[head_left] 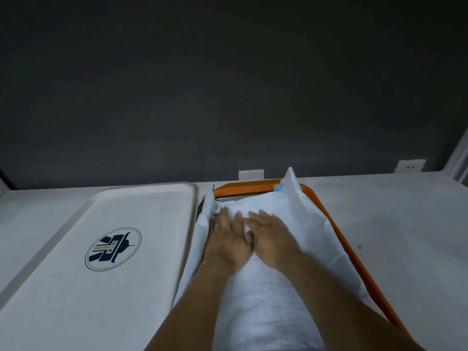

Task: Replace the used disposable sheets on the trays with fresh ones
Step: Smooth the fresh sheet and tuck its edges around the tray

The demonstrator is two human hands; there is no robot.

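Dark wall, white counter (405, 236). Left hand (228, 239) and right hand (273, 241) lie side by side, fingers straight and flat on the white sheet (311, 224) in the orange tray (354, 252), gripping nothing. Sheet edges stand up beyond the fingertips, so it likely needs more smoothing. White tray (126, 189) left of fingers: cannot tell if lined.

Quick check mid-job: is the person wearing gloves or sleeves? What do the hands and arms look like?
No gloves: the left hand and right hand are bare. The left forearm and right forearm are bare too, with no sleeve up to the frame's bottom edge. I make out no watch, band or ring, though the hands are slightly blurred.
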